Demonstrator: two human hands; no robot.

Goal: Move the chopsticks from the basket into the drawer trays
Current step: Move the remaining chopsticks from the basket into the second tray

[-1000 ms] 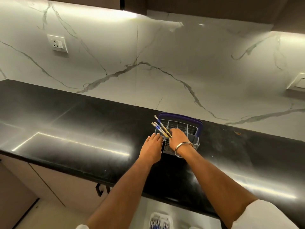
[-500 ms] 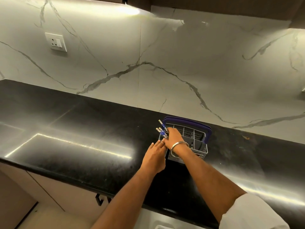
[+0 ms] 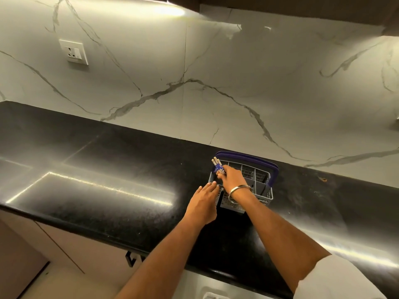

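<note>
Right hand [image 3: 232, 180] fingers pinch chopsticks [image 3: 217, 166] bunched in basket [image 3: 262, 190], tabletop [image 3: 108, 190] rear edge. Left hand [image 3: 204, 203], fingers straight, steadies basket wall. Advice: lift bundle vertically, basket braced.

A polished black stone countertop [image 3: 108, 190], finely speckled, mirrors strip lighting in bright streaks. Behind it rises a smooth, satin white marble-look backsplash [image 3: 237, 83] veined in grey, carrying a glossy white plastic socket plate [image 3: 74, 52]. A grey plastic basket [image 3: 257, 186] of slotted grid walls, with a glossy purple handle [image 3: 259, 159], stands on the stone. The chopsticks [image 3: 217, 166] look smooth and pale with blue patterned bands. A shiny metal bangle [image 3: 238, 190] circles one wrist; a white cloth sleeve [image 3: 336, 279] looks matt. The cabinet fronts [image 3: 71, 247] below are matt beige.
</note>
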